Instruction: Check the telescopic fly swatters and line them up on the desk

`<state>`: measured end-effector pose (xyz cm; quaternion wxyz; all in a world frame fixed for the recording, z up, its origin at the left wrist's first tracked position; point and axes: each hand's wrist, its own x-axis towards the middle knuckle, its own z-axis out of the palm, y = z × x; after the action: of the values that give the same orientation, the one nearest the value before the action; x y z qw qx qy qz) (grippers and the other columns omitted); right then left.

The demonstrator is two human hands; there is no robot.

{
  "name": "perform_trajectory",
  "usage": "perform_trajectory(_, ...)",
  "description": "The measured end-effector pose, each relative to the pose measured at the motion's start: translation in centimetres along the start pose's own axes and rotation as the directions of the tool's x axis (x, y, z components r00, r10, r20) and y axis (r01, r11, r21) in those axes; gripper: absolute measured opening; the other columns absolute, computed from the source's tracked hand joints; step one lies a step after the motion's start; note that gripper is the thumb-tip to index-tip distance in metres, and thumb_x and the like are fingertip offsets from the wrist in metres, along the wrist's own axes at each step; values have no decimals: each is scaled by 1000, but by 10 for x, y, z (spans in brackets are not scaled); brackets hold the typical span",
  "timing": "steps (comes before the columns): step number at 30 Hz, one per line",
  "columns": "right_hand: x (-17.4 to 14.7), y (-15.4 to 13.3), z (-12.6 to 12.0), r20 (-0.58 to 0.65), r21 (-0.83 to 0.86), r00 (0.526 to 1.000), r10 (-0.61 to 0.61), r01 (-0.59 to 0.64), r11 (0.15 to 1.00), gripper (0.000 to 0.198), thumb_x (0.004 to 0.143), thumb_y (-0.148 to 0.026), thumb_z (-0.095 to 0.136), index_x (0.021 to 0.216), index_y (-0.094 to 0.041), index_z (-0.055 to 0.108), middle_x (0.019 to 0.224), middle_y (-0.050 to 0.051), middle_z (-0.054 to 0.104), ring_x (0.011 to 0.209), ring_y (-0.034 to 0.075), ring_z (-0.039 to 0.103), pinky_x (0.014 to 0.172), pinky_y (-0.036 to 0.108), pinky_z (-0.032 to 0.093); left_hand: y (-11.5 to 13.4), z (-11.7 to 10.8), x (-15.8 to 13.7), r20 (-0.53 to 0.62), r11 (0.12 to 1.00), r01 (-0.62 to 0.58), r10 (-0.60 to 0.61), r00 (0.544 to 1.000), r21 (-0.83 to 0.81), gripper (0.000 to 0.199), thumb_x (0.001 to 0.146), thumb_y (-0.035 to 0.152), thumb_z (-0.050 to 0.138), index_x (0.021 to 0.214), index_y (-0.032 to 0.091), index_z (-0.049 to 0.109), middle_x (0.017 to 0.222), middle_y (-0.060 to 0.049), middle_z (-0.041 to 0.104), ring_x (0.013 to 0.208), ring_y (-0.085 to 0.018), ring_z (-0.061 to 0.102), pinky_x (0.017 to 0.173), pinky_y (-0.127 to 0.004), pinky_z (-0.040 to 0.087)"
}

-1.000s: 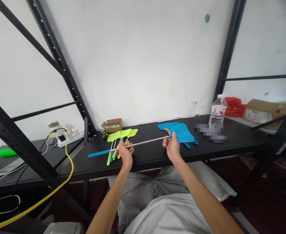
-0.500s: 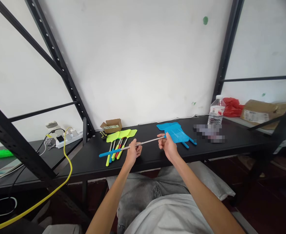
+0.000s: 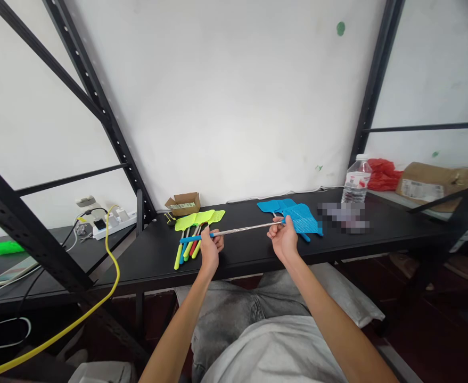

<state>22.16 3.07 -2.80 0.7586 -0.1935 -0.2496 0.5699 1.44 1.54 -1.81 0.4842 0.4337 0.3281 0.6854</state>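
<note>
By the back edge of the black table (image 3: 241, 260), left of its middle, an open cardboard box (image 3: 183, 204) is sitting behind yellow-green fly swatters (image 3: 196, 219), whose handles are pointing toward the front edge. The left hand (image 3: 211, 250) is gripping the held blue fly swatter (image 3: 247, 229) at its handle, above the table; the right hand (image 3: 284, 242) is pinching its neck. Other blue swatters (image 3: 271, 205) are lying behind; rightward, a water bottle (image 3: 356, 183) is standing near the back edge.
</note>
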Motion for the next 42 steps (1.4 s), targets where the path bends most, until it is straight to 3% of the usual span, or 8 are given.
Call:
perform_trajectory(6, -1, 6, 0, 80, -139, 996, -46, 57, 989, 46, 87, -64, 47, 74, -22, 58, 48, -3, 44, 44, 12, 40, 47, 28, 32, 1, 2, -4, 129, 986, -1, -21, 991, 165, 48, 89, 54, 35, 53, 22, 28, 47, 6, 23, 41, -7, 17, 41, -23, 11)
perform_trajectory(18, -7, 8, 3, 219, -339, 976, 13, 64, 938, 53, 87, -68, 45, 88, -21, 67, 53, 0, 54, 46, 12, 44, 47, 26, 36, 0, 10, -13, 339, 921, -57, -84, 937, 385, 54, 93, 59, 27, 56, 22, 29, 51, 4, 22, 47, -10, 20, 46, -26, 12)
perform_trajectory(28, -13, 8, 9, 359, -451, 927, 111, 69, 890, 63, 88, -69, 39, 113, -20, 69, 62, 3, 62, 52, 14, 51, 50, 27, 40, 6, 18, -23, 407, 877, -157, -46, 912, 453, 56, 94, 57, 33, 51, 21, 34, 51, 1, 27, 48, -13, 24, 48, -29, 19)
perform_trajectory(35, -8, 3, 6, 209, -243, 975, 72, -20, 970, 48, 86, -60, 51, 100, -18, 72, 55, -1, 52, 49, 12, 44, 48, 28, 36, 7, 21, -21, 416, 882, -42, -179, 892, 470, 52, 90, 53, 48, 51, 19, 41, 50, 1, 33, 46, -10, 28, 46, -26, 20)
perform_trajectory(39, -5, -3, 5, 92, -117, 995, 40, -29, 993, 47, 87, -59, 49, 100, -19, 69, 53, -4, 43, 47, 12, 40, 48, 28, 35, 1, 13, -9, 302, 945, 82, -183, 935, 318, 56, 90, 60, 39, 51, 21, 35, 47, 5, 22, 41, -8, 19, 41, -24, 13)
perform_trajectory(42, -5, -6, 5, 36, -87, 999, 22, -18, 996, 47, 88, -61, 46, 99, -21, 68, 53, -5, 38, 46, 12, 38, 49, 28, 34, -2, 8, -4, 221, 967, 101, -154, 963, 232, 55, 90, 59, 37, 51, 21, 32, 48, 6, 19, 41, -7, 16, 40, -23, 11)
